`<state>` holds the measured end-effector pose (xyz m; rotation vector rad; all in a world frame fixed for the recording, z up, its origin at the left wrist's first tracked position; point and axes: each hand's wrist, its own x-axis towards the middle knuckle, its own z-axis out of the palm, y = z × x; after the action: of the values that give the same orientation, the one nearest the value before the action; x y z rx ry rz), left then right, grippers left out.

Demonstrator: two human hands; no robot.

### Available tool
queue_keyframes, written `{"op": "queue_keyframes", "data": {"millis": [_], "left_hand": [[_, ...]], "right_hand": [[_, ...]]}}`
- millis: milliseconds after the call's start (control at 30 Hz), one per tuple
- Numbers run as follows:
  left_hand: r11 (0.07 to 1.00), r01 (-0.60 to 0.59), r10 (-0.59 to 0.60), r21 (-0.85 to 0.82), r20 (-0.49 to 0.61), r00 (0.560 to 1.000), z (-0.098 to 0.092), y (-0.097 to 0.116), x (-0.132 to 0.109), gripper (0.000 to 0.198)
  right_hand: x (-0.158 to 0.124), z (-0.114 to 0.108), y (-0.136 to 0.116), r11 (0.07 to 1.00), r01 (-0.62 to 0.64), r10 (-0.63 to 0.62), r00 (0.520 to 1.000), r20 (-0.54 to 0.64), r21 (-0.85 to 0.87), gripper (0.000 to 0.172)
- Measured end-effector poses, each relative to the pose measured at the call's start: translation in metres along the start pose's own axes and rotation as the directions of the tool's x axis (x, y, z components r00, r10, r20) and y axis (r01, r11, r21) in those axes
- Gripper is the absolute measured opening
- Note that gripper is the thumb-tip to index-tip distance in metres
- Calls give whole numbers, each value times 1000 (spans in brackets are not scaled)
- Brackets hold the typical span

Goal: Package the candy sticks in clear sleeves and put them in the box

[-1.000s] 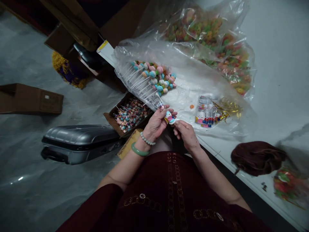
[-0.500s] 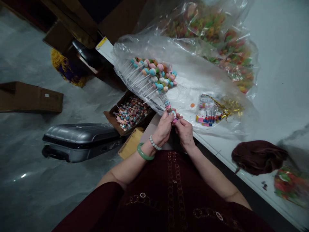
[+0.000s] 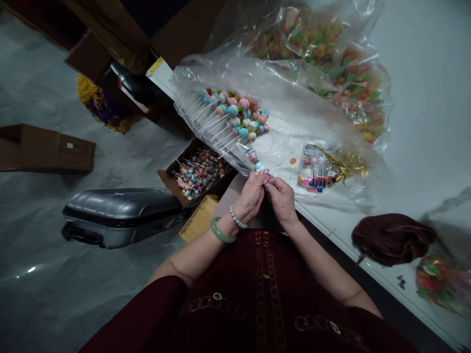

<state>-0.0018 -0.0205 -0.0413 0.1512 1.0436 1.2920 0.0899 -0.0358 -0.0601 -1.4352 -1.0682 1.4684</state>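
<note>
In front of my body I hold a candy skewer (image 3: 252, 156) in a clear printed wrapper, its upper end pointing away toward the pile. My left hand (image 3: 251, 195) is closed around its lower part. The fingertips of my right hand (image 3: 280, 198) pinch its near end, touching my left fingers; any small tie there is hidden. Just beyond lies a pile of marshmallow skewers (image 3: 235, 112) with white sticks on a plastic sheet (image 3: 281, 139). To the right are printed wrappers (image 3: 312, 169) and gold twist ties (image 3: 355, 166).
Large clear bags of colourful gummies (image 3: 353, 93) lie at the back of the white table (image 3: 427, 108). A cardboard box of wrapped skewers (image 3: 200, 169) stands left, near a grey suitcase (image 3: 121, 208). A dark cloth bundle (image 3: 392, 238) rests at right.
Both hands have shifted slightly at the skewer's lower end, my right fingertips closing nearer to my left. The wrapped top has tilted and slid a little toward me.
</note>
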Motion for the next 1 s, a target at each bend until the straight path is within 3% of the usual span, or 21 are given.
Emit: {"op": "queue_keyframes", "data": {"millis": [100,167,300,433,567,700,767,833,933,1000], "left_hand": [[999,17,-20,39,67,998,0,-2,-4,9],[990,29,-49,141,138,989,-5,0,-5,21],[876,-156,81,456,181,980,-23,5,-3,29],[503,-333,288,798,209,935,-32,8,-2,20],[123,-383,427,915,300,853,-27,11,-5,20],[-75,-369,494,926,356,793,-25,7,-4,11],[-66,-389,506,919,366,781,-27,3,-2,12],[49,-451,493,891,371,787,-30,0,-3,13],[447,-474,400,758,304,865,-34,1,-4,12],[742,-343,296,576,177,939,-36,5,-4,23]], "right_hand": [[5,6,-2,982,-47,55,998,-38,183,20],[5,4,-5,952,-124,129,992,1,280,19],[3,-4,-9,928,-211,193,977,88,308,20],[-3,-5,-11,956,-199,181,978,102,213,18],[-10,-2,-9,995,-90,88,995,51,39,17],[-15,4,1,999,-18,19,1000,24,-43,15],[-16,7,5,996,-77,76,997,21,39,14],[-14,6,7,977,-146,144,989,28,157,17],[-12,-3,3,929,-220,215,975,51,298,24],[-13,-10,-2,902,-256,237,967,95,349,26]]}}
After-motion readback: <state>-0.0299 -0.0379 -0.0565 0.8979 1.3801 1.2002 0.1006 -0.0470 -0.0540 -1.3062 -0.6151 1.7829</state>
